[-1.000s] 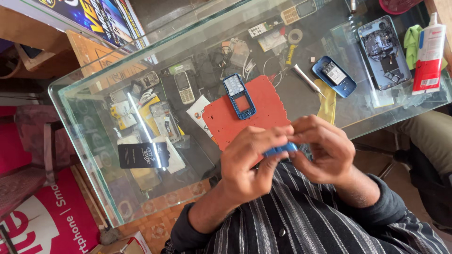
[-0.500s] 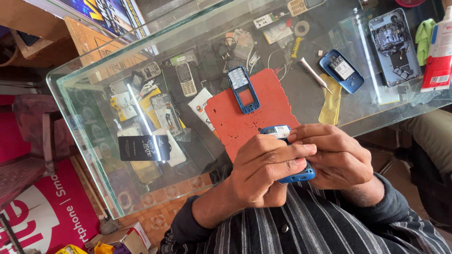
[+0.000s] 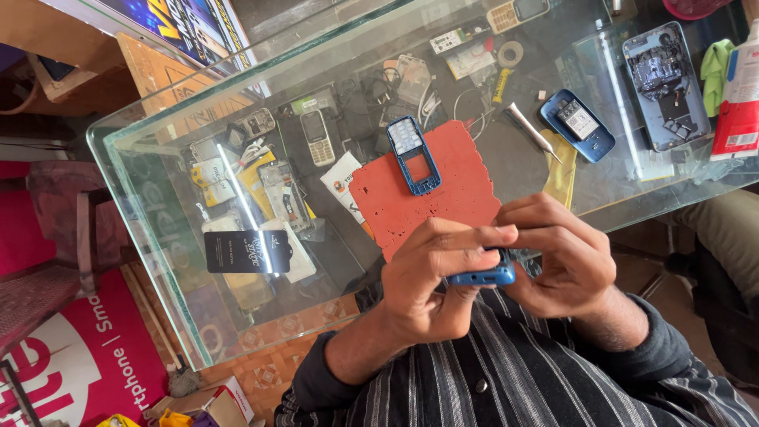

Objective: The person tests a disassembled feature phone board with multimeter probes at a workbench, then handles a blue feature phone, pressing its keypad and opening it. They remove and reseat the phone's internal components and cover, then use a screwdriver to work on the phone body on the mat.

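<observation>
While both hands work close to the chest, the left hand curls around a small blue phone body, fingers closed over its top, and the right hand pinches its other end, so the piece sits between them just off the near edge of the glass table. Judging by the parts laid out, the phone is well into being stripped: a blue front frame lies alone on the red mat, a blue back shell and an opened grey handset rest farther right, beside tweezers. Reassembly looks undone. Bare mat right of the frame leaves room; the table's near edge is close under the hands.
</observation>
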{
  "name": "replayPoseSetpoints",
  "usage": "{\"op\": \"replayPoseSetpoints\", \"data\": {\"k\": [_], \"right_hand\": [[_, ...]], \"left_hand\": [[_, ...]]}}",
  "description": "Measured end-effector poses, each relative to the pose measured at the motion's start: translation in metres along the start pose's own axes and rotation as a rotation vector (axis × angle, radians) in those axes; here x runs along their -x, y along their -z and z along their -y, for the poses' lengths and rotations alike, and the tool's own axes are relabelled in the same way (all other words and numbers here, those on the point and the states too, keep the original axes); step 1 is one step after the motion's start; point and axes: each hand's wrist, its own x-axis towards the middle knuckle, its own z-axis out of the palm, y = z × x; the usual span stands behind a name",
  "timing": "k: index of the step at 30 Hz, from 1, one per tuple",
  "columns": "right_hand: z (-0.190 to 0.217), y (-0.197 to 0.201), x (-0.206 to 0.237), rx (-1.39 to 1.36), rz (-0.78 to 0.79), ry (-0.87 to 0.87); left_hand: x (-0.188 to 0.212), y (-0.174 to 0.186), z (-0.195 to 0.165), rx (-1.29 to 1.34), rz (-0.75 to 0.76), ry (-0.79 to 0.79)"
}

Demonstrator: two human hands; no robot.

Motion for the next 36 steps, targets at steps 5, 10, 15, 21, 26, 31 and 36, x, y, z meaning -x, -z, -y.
{"op": "replayPoseSetpoints", "data": {"k": [5,10,15,21,26,31,36], "right_hand": [[0.000,0.003,0.001,-0.069,0.056,-0.283],[0.008,0.013,0.003,-0.464,0.037,-0.602],[0.007,0.013,0.009,-0.494,0.015,-0.592],[-0.003,0.003,0.018,-0.478,-0.040,-0.702],[-0.004,0.006,0.016,-0.463,-0.085,-0.641],[-0.002,0.016,0.013,-0.362,-0.057,-0.612],[-0.003,0.009,0.006,-0.337,-0.170,-0.540]], "left_hand": [[0.007,-0.001,0.013,0.339,-0.047,0.334],[0.015,-0.007,0.030,0.676,-0.202,0.561],[0.019,-0.008,0.043,0.748,-0.432,0.627],[0.020,-0.006,0.049,0.742,-0.495,0.546],[0.016,-0.001,0.041,0.651,-0.326,0.469],[0.018,0.010,0.038,0.456,-0.110,0.557],[0.031,0.001,0.049,0.317,-0.259,0.639]]}}
